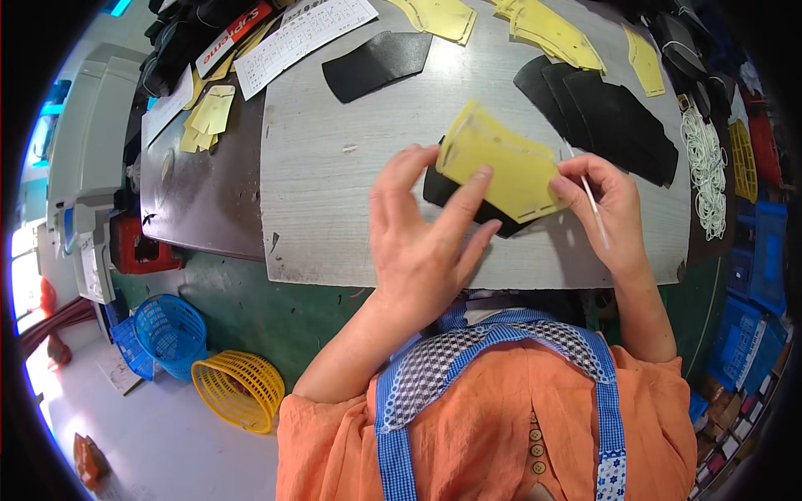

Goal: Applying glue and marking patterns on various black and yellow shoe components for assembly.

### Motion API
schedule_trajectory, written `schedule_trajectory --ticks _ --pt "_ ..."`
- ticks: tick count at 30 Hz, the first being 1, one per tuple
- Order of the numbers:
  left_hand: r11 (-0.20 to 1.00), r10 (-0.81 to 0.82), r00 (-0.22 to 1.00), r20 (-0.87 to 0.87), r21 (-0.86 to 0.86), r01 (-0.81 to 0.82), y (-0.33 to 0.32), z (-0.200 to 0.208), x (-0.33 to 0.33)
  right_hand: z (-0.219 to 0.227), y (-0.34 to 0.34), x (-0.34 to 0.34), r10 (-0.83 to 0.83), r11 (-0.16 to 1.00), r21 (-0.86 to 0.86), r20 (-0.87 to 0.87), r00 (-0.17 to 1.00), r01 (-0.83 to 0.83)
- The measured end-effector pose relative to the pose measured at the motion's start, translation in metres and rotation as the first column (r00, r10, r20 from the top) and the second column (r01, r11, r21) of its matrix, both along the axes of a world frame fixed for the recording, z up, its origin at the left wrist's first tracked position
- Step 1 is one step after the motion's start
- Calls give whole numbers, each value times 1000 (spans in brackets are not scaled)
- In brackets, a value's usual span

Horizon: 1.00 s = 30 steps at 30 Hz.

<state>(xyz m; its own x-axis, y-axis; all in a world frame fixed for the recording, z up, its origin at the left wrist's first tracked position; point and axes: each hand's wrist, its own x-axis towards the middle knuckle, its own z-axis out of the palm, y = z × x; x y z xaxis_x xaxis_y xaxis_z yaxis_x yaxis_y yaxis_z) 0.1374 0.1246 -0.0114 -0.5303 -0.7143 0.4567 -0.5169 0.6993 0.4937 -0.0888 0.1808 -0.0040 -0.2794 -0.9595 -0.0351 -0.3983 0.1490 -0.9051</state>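
Observation:
A yellow curved template (pixel 501 167) with slots along its edges is held tilted over a black cut piece (pixel 441 185) lying on the grey work board. My left hand (pixel 422 225) grips the template by its left end, one finger across its face. At its right edge, my right hand (pixel 606 209) pinches the template. A thin white pen-like stick (pixel 595 204) also sits between the right fingers, pointing down toward me. The black piece is partly covered by the template and my left fingers.
Black pieces (pixel 618 121) lie fanned out at the right, another black piece (pixel 376 65) at the far left. Yellow templates (pixel 555 37) and a printed sheet (pixel 305 42) lie along the back. White cord (pixel 708 171) hangs at the right. Baskets (pixel 238 391) stand on the floor at left.

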Motion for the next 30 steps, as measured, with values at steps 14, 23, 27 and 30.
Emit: schedule_trajectory --ticks 14,23,27,30 --pt "980 -154 986 70 139 143 16 -12 -19 20 -33 3 51 992 -119 43 998 -45" --pt "975 -181 979 98 148 165 16 -14 -21 -8 -96 45 443 748 -226 -530 723 -624" --pt "983 -170 982 84 78 163 13 -16 -22 10 -95 33 335 927 -52 -326 884 -371" --pt "974 -202 976 85 119 191 10 -13 -18 -7 -73 29 341 828 -274 -445 828 -489"
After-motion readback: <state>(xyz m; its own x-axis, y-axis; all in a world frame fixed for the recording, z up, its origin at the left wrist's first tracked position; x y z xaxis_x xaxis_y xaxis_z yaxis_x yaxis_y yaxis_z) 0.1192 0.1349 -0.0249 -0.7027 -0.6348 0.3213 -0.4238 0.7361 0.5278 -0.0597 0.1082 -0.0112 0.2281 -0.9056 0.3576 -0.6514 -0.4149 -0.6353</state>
